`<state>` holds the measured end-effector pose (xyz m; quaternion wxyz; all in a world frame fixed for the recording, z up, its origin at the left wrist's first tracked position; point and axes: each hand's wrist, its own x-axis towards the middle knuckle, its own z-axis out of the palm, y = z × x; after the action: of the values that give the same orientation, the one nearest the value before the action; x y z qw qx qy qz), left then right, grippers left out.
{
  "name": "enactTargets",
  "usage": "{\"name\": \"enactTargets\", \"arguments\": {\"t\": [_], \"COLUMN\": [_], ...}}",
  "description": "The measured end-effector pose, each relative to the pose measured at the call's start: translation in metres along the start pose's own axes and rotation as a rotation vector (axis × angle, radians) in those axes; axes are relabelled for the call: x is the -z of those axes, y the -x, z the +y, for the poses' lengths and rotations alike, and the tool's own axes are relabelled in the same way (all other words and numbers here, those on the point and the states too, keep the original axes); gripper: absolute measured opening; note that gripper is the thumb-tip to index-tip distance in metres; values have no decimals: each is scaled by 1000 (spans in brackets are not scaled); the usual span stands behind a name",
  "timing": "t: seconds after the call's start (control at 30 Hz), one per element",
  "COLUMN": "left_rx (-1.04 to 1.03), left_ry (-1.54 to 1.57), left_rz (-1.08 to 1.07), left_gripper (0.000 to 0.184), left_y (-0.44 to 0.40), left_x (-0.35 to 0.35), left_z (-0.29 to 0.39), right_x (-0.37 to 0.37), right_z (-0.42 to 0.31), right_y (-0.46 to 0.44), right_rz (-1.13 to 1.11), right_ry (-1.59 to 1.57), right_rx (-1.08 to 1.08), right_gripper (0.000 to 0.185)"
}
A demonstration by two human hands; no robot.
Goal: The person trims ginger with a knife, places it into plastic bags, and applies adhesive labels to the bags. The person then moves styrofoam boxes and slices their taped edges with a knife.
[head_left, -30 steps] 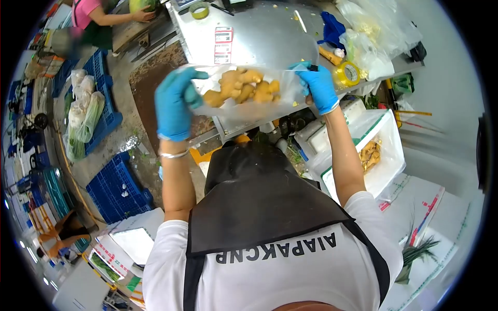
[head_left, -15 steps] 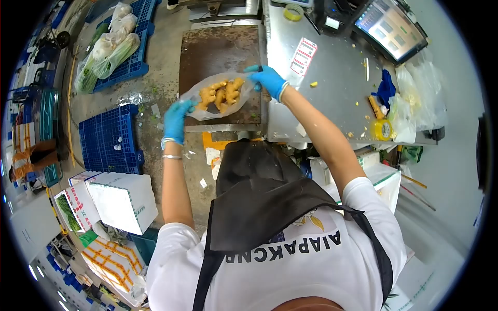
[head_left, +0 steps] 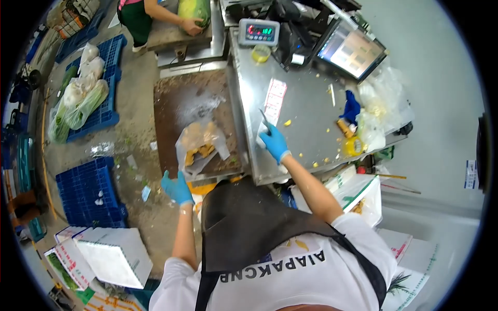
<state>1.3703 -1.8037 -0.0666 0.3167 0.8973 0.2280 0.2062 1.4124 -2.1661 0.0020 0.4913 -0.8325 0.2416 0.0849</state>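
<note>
A clear plastic bag of ginger (head_left: 201,147) lies on the brown scale platform (head_left: 176,103). My left hand (head_left: 177,188), in a blue glove, is just below the bag, apart from it, with its fingers spread and nothing in them. Over the metal table, my gloved right hand (head_left: 275,143) is closed on a thin dark tool, whose tip points up over a strip of red-and-white labels (head_left: 275,98). The exact kind of tool is too small to tell.
On the metal table (head_left: 306,124) are a lit scale display (head_left: 259,32), tape rolls, a monitor (head_left: 350,51), a blue cloth (head_left: 350,108) and plastic bags. Blue pallets (head_left: 92,192) and foam boxes (head_left: 116,256) lie left. Another person's hand (head_left: 192,26) touches a large melon.
The ginger bag has gone from both hands onto the platform. My left hand has let go and opened; my right hand has moved over the table by the labels with the thin tool.
</note>
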Motion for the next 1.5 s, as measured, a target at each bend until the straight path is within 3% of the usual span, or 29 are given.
{"name": "enactTargets", "arguments": {"t": [0.1,0.2,0.3,0.37,0.43,0.47,0.5,0.57,0.63,0.7,0.73,0.8,0.9,1.03,1.07,1.13,1.2,1.23,1.3,1.37,1.5], "left_rx": [-152,5,-57,-378,-22,-185,-65,-117,-170,61,-197,96,667,512,366,179,182,-57,96,101,51], "left_ry": [360,459,-10,-201,-476,-601,-590,-782,-522,-567,-601,48,458,303,367,236,173,-32,-178,-453,-5], "left_rz": [-400,-896,-825,-137,-539,-697,-757,-879,-775,-956,-1025,-522,-810,-623,-548,-431,-506,-305,-453,-603,-654], "left_gripper": [35,33,29,20,18,21,25,33,35,38,34,27,25,34,40,46,54,47,40,26,32], "left_y": [28,47,49,46,7,0,-3,-7,-4,-25,-29,-25,-49,-30,-20,-5,0,5,-5,-20,-22], "left_x": [10,-13,-110,-189,-186,-200,-216,-233,-245,-217,-235,-224,-204,-194,-220,-186,-186,-189,-196,-227,-219], "left_z": [27,48,-10,-63,-38,-58,-77,-106,-152,-94,-119,-83,-49,-23,-68,-23,-24,-27,-35,-87,-77], "right_x": [38,56,61,60,62,62,59,55,56,58,59,63,63,67,69,66,65,66,66,67,70], "right_z": [79,139,151,155,157,159,162,165,168,175,178,169,172,169,170,175,177,178,182,183,191], "right_y": [19,33,38,40,36,33,33,40,40,40,40,42,45,45,45,45,44,44,43,44,45], "right_rz": [217,330,466,513,487,464,465,453,485,513,522,526,541,521,540,567,581,578,575,565,551], "right_ry": [-36,107,443,601,693,740,801,831,863,848,812,771,723,684,688,691,683,684,670,681,650], "right_rx": [-223,-230,-192,-138,-126,-122,-107,-53,-44,-51,-33,-56,-43,-84,-59,-20,8,7,12,5,22], "right_gripper": [59,61,63,63,63,63,62,63,63,64,64,63,62,59,59,58,58,58,58,58,60]}}
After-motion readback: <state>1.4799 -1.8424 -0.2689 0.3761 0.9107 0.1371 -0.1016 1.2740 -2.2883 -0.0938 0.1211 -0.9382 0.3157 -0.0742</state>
